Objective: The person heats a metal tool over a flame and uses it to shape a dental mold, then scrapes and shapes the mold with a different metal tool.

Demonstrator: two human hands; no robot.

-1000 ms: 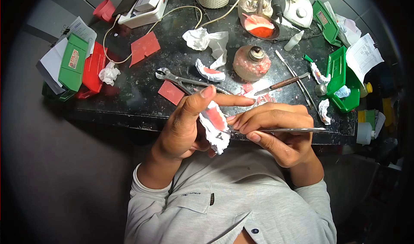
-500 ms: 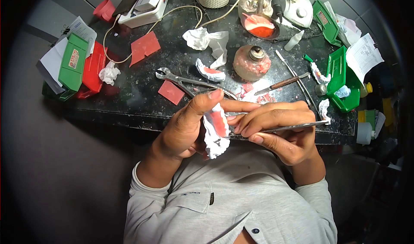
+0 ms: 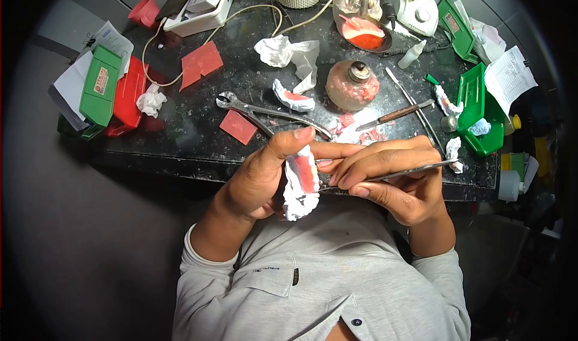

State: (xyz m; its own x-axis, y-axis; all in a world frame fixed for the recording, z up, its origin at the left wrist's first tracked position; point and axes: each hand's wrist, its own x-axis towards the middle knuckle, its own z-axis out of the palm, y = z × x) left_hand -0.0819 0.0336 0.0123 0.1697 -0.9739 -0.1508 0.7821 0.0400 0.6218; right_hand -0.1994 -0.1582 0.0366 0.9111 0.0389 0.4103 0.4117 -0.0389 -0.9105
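My left hand (image 3: 256, 175) is closed around a white plaster dental cast (image 3: 299, 201) with a strip of pink wax (image 3: 306, 173) along its tooth row. My right hand (image 3: 400, 175) grips a slim metal wax carver (image 3: 418, 169) like a pen. The tool's far end points out to the right, and its working tip comes right up to the cast's edge. Fingers of both hands meet just above the tip. Beyond them on the bench lie pliers (image 3: 241, 104), a pink wax piece (image 3: 238, 127) and another cast with pink wax (image 3: 294, 97).
A glass spirit burner (image 3: 352, 88) stands mid-bench near pink shavings (image 3: 367, 137) and a wooden-handled knife (image 3: 397, 115). Behind it sits a pan of red wax (image 3: 364, 40). Green boxes (image 3: 481, 109) line the right; green and red boxes (image 3: 127, 97) stand left.
The cast has turned slightly upright in my left hand. The outer end of the carver has tipped a little away from me as my right hand shifts slightly.
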